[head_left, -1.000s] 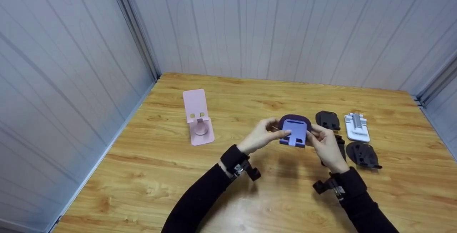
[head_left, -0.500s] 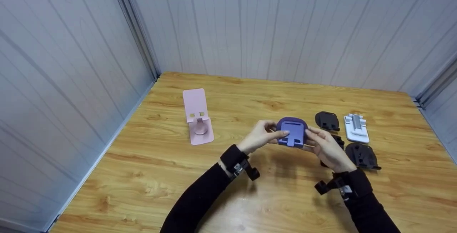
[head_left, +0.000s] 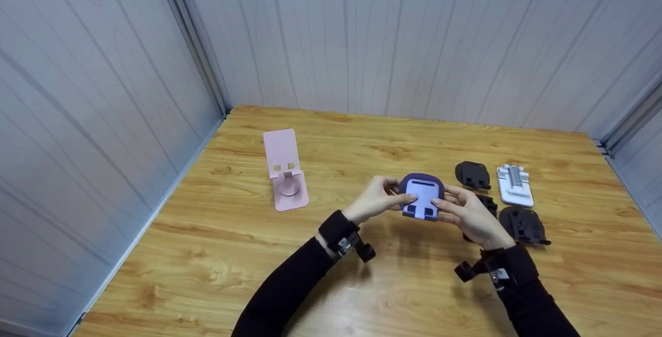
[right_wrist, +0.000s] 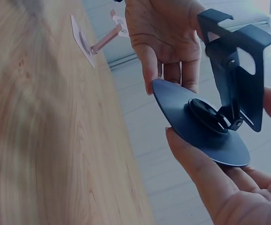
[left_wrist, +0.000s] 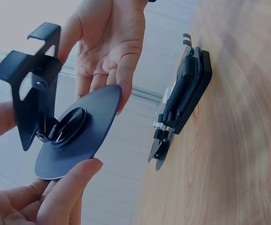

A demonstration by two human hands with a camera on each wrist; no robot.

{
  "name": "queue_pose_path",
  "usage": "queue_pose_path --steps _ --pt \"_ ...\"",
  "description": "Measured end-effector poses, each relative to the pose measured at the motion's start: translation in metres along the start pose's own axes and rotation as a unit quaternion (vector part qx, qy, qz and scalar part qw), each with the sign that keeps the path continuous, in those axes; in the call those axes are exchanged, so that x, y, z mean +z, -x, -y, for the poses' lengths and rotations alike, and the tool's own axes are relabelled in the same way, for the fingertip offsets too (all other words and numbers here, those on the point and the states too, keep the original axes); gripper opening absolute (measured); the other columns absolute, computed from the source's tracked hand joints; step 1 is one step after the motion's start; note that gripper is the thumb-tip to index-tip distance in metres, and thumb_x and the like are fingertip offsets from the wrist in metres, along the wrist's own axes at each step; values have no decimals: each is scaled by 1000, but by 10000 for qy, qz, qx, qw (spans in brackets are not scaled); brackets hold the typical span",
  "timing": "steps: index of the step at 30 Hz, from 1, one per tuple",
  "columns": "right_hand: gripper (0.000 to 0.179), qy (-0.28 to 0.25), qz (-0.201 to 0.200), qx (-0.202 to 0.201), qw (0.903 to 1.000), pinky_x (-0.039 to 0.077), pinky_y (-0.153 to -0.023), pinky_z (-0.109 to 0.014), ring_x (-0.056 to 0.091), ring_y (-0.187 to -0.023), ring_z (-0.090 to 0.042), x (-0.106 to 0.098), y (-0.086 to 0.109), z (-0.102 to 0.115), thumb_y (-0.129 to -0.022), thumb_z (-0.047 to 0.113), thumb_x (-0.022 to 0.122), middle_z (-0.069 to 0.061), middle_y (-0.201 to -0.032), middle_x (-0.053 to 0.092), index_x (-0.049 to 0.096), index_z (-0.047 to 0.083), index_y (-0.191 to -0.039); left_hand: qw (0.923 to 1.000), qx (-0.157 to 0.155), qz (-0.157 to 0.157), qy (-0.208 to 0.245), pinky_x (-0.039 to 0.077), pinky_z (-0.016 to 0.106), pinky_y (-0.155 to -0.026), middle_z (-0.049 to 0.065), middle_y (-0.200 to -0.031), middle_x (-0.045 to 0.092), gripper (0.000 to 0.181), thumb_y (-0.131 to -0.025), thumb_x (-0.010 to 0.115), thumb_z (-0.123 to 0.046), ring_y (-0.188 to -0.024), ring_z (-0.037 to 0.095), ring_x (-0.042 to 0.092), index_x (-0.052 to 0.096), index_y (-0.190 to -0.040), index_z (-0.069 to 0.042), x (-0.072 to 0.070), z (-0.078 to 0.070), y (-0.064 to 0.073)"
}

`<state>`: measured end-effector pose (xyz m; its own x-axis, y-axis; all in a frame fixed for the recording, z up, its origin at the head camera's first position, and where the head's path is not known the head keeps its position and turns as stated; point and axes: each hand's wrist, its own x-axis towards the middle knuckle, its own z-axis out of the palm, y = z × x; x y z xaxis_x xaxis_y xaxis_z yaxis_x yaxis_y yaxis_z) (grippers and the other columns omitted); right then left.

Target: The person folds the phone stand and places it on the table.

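Observation:
A purple folding phone stand is held above the table between both hands. It looks dark blue in the wrist views, where its slotted cradle plate is partly unfolded from the rounded base on a hinged arm. My left hand grips the stand's left side, thumb over the front of the plate. From the right, my right hand pinches it, with the thumb at the plate's lower right and fingers behind. Some fingertips are hidden behind the stand.
An unfolded pink phone stand stands at the left on the wooden table. At the right lie a folded white stand and black stands, one partly hidden by my right hand. Panelled walls border the table.
The purple stand has lowered slightly and tilted, so its plate looks paler. My right thumb has shifted from the edge onto the plate's front; the left hand has lowered a little with the stand.

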<state>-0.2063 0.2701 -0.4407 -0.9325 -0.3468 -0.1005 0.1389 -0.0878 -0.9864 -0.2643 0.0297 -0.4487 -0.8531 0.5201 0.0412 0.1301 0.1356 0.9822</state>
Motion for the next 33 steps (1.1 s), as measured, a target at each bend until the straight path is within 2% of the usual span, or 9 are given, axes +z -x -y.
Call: queue_pose_path --steps 4,8,16,21,27,33 --pt "69 -20 92 -79 9999 61 -97 -29 72 -112 -11 0 -2 -3 -108 6 60 3 -120 75 20 -18 -159 9999 -2 44 98 66 49 -83 -4 -80 66 22 -92 80 -6 -70 7 61 73 -106 9 -1 0 1" --pt "68 -120 180 -165 9996 61 -98 -31 73 -112 -13 -1 -3 -5 -107 3 61 2 -120 76 23 -18 -159 9998 13 89 160 64 54 -87 -3 -80 67 23 -92 80 -4 -70 7 63 72 -108 11 -1 0 1" --pt "68 -166 266 -369 9988 62 -96 -32 75 -111 -14 0 -5 -9 -106 -1 60 1 -120 77 21 -21 -158 9993 -29 163 330 64 53 -87 -2 -81 68 22 -93 79 -1 -71 7 66 71 -109 11 -1 2 1" --pt "66 -196 333 -446 9983 61 -97 -32 75 -112 -14 1 -6 -11 -107 -2 58 0 -121 77 20 -22 -157 9997 96 132 186 65 52 -82 -2 -80 68 19 -93 80 -1 -69 7 64 71 -106 10 0 4 1" --pt "68 -214 314 -516 9979 62 -95 -30 75 -110 -14 2 -5 -11 -107 0 58 -1 -121 77 19 -22 -158 9996 56 99 272 65 54 -84 -2 -82 66 17 -92 80 0 -69 8 64 69 -102 7 1 4 1" --pt "64 -242 246 -523 9980 62 -95 -30 75 -110 -14 3 -5 -10 -108 -2 57 0 -120 77 21 -21 -158 9993 20 99 369 65 50 -84 -2 -82 67 16 -93 80 -1 -71 8 64 69 -102 6 1 5 0"
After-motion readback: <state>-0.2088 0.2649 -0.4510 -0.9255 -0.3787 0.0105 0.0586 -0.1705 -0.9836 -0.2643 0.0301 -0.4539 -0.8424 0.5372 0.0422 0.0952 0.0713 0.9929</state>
